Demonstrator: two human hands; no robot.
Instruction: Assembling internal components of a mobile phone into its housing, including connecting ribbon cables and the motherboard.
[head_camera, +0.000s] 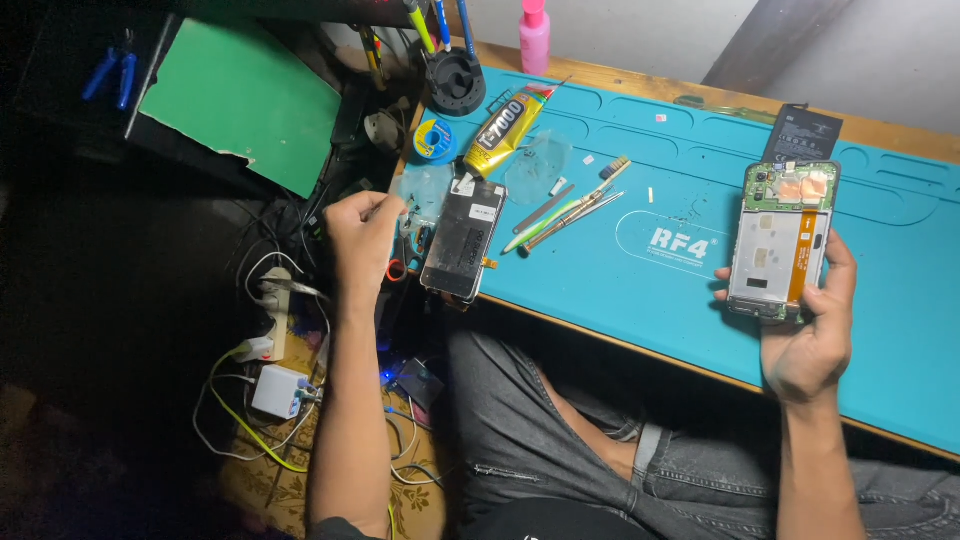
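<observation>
One teal work mat fills the right half of the frame. At right, the right hand grips an opened phone, its insides facing up. At centre left, a detached screen lies on the mat's edge. Just beside it, the left hand pinches a clear film.

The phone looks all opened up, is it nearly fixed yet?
Not nearly, it seems. Done: the opened phone has its back off, insides showing, and the battery lies out on the blue mat. In hand: the right hand grips that phone; the left hand pinches a clear film by the loose screen. Left: screen, battery and back all still apart.
</observation>
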